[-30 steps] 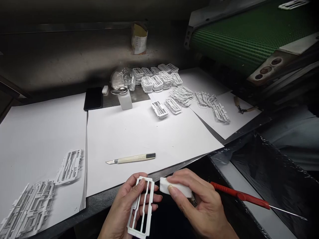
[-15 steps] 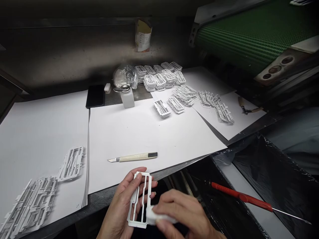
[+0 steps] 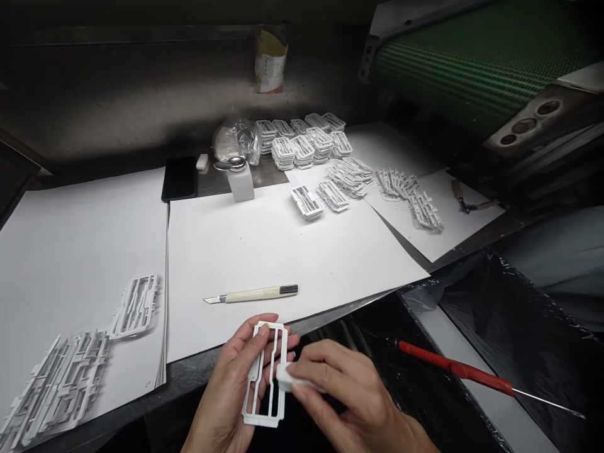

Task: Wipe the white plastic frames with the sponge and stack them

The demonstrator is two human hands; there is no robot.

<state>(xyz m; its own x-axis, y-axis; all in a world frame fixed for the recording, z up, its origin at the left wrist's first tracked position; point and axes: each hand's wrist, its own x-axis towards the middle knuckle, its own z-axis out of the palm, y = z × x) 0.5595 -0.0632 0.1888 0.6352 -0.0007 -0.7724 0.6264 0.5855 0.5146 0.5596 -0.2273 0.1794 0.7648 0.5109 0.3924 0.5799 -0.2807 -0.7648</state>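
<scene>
My left hand point(image 3: 229, 380) grips a white plastic frame point(image 3: 253, 419) with long slots, its thumb on the upper left edge and fingers behind. The frame is tilted over the table's front edge. Between the thumb and fingers of my right hand point(image 3: 349, 393) is a small white block point(image 3: 284, 377), like an eraser, pressed against the frame's right edge. Most of the block is covered by the fingers. On the white paper just beyond my hands lies a craft knife point(image 3: 255, 294), blade to the left.
Stacks of white frames point(image 3: 302, 150) stand at the back. More lie at the left point(image 3: 61, 384). A phone point(image 3: 179, 179), a white bottle point(image 3: 242, 185) and pliers point(image 3: 467, 200) rest around the paper. A red-handled screwdriver point(image 3: 455, 368) lies at the right, below a green conveyor belt point(image 3: 472, 63).
My right hand has moved up along the frame's right edge with the white block. The left hand keeps its hold on the frame almost unmoved.
</scene>
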